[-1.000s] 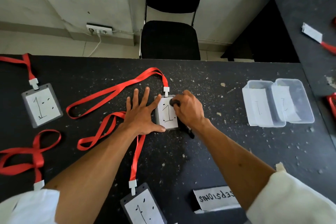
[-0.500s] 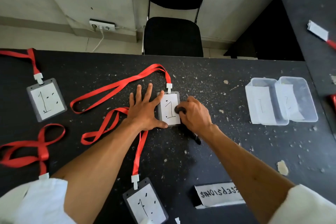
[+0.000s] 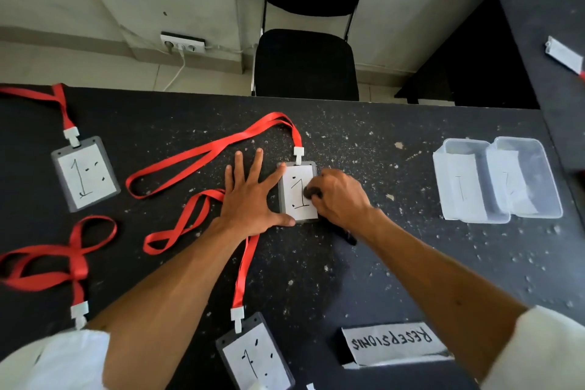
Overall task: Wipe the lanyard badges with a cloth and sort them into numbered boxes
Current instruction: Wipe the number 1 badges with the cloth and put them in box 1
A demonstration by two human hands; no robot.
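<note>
A grey badge (image 3: 296, 182) marked "1" lies on the black table (image 3: 395, 256), its red lanyard (image 3: 202, 153) looping away to the left. My left hand (image 3: 250, 196) lies flat with fingers spread, its thumb against the badge's left and lower edge. My right hand (image 3: 340, 196) presses a dark cloth (image 3: 311, 191) onto the badge's right half; a dark tail of the cloth (image 3: 346, 236) trails under my wrist. Two clear plastic boxes (image 3: 497, 180) with paper labels "1" and "2" stand at the right.
More "1" badges with red lanyards lie at the far left (image 3: 84, 172), lower left (image 3: 79, 315) and near the front edge (image 3: 256, 356). A paper sign (image 3: 392, 342) sits at the front. A black chair (image 3: 305, 63) stands behind the table; another badge (image 3: 563, 54) lies on a side table.
My right hand has slid the cloth from the badge's upper right corner down toward its middle. My left hand stays flat beside the badge.
</note>
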